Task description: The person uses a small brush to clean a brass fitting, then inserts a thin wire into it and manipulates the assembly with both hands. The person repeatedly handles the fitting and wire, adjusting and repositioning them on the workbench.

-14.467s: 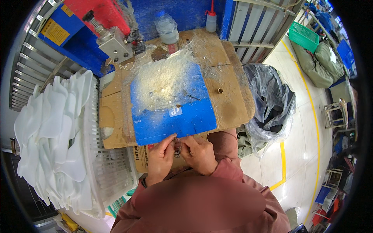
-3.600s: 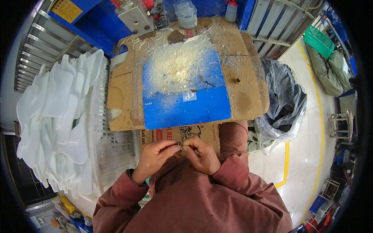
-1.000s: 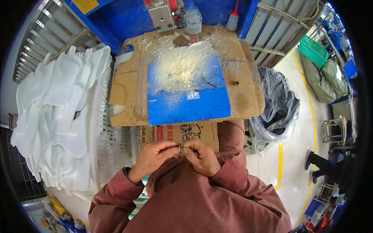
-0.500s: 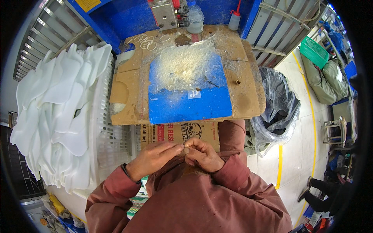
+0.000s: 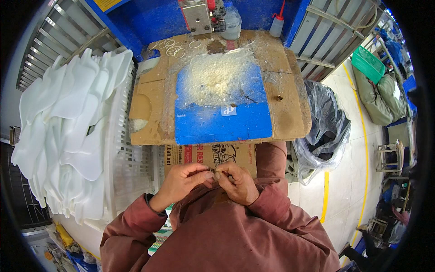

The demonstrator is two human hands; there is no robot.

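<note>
My left hand (image 5: 185, 181) and my right hand (image 5: 238, 182) meet over my lap, just in front of the work surface. The fingers of both are closed, with thumb and fingertips pinched together. Whatever lies between the fingertips is too small to make out. Ahead of them a blue cardboard sheet (image 5: 222, 124) lies on brown cardboard (image 5: 290, 109). A heap of pale yellowish shavings (image 5: 219, 77) covers the sheet's far half. A printed cardboard box (image 5: 247, 156) shows beneath the edge of the surface, beyond my hands.
White paddle-shaped plastic pieces (image 5: 68, 118) are piled over a white crate (image 5: 131, 181) at left. Several thin rings (image 5: 174, 49), a clear bottle (image 5: 231, 25) and a red-tipped bottle (image 5: 277, 26) stand or lie at the back. A bag-lined bin (image 5: 324, 131) is at right.
My left fingers have bent and lifted slightly at the pinch, while my right hand stays nearly in place. The view has shifted a little. A person's legs at lower right have moved lower.
</note>
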